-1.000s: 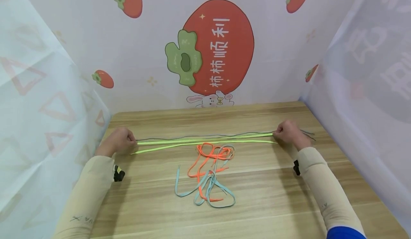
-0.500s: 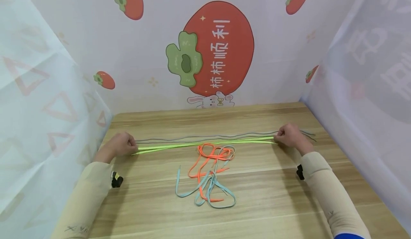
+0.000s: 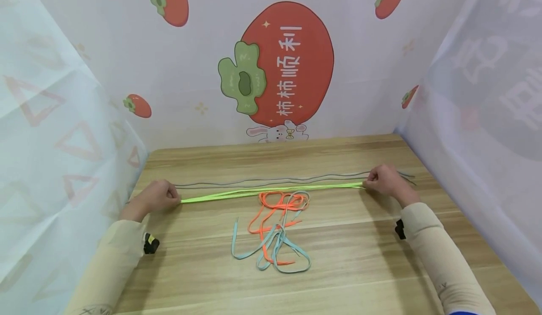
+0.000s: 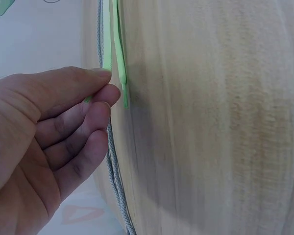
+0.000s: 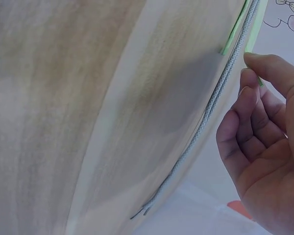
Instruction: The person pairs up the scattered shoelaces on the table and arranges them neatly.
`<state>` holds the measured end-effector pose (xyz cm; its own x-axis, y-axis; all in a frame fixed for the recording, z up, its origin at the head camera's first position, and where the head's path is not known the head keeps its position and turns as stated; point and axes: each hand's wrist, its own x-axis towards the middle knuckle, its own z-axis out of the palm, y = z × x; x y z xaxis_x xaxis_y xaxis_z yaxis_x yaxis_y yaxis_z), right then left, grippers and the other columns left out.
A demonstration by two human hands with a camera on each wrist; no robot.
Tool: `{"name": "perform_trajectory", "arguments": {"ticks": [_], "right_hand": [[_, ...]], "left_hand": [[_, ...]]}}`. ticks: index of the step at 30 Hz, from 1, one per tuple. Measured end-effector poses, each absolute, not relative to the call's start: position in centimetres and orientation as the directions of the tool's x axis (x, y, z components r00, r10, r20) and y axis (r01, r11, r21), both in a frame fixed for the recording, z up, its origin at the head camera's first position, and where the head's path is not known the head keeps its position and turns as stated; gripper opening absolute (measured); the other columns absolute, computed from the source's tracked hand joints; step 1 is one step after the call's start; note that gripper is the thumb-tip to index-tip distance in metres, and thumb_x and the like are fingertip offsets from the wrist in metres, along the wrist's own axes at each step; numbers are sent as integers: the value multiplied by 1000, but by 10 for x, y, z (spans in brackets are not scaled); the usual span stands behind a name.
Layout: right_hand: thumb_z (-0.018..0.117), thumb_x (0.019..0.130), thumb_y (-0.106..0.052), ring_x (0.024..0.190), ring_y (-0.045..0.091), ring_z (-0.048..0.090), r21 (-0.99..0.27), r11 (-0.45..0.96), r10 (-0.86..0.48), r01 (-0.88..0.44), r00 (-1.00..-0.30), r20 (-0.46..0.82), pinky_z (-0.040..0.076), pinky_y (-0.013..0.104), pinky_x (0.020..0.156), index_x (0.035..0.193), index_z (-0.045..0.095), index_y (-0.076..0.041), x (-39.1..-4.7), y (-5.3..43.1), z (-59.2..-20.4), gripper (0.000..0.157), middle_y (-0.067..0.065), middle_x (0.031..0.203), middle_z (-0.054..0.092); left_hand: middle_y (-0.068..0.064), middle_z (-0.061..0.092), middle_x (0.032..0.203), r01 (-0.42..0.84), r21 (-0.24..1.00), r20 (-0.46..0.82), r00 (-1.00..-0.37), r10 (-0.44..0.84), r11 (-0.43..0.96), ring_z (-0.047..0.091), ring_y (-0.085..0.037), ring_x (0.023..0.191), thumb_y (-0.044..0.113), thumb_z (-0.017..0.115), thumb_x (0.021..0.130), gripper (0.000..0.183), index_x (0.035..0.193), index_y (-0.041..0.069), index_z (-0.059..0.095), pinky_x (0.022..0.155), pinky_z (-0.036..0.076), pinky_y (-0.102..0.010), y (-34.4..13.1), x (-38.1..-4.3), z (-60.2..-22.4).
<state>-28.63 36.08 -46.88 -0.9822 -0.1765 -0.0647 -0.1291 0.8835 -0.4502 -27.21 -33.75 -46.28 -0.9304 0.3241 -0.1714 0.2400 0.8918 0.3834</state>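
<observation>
My left hand [image 3: 158,196] pinches one end of a flat neon yellow-green shoelace [image 4: 107,36] between thumb and index finger. At the far right, my right hand [image 3: 384,181] pinches its other end, so the lace stretches nearly straight across the table. A second yellow-green shoelace [image 4: 119,49] lies on the wood right alongside; from the head view the two partly overlap. Behind them run thin grey round shoelaces [image 3: 220,184], passing under or behind both hands. Their tipped ends [image 5: 144,209] show past the right hand.
An orange shoelace [image 3: 284,263] and a light blue shoelace [image 3: 233,244] lie loosely tangled mid-table, nearer me, close to the yellow-green pair. The wooden table [image 3: 190,277] meets a printed cloth wall [image 3: 178,113] at the back, with cloth on both sides.
Both hands have come nearer to me, the left one further. The held yellow-green lace has shifted from beside the grey laces onto or against the other yellow-green lace.
</observation>
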Motion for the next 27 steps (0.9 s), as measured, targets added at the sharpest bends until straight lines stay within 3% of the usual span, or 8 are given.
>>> {"name": "perform_trajectory", "arguments": {"ticks": [16, 27], "right_hand": [[77, 95, -12, 70, 15, 55, -431, 889, -223, -156, -969, -109, 45, 29, 65, 80, 73, -5, -281, 356, -472, 18, 4, 76, 67], [79, 93, -17, 67, 14, 52, -383, 905, -246, -187, -963, -113, 43, 29, 64, 76, 71, -7, -280, 362, -470, 21, 1, 72, 64]], "left_hand": [[1, 71, 79, 240, 377, -208, -919, 335, 894, 57, -13, 71, 15, 78, 91, 7, 86, 10, 78, 70, 48, -32, -335, -269, -471], [-5, 72, 88, 253, 344, -189, -925, 331, 904, 57, -16, 76, 16, 82, 90, 13, 84, 7, 74, 69, 50, -34, -342, -262, -465]]}}
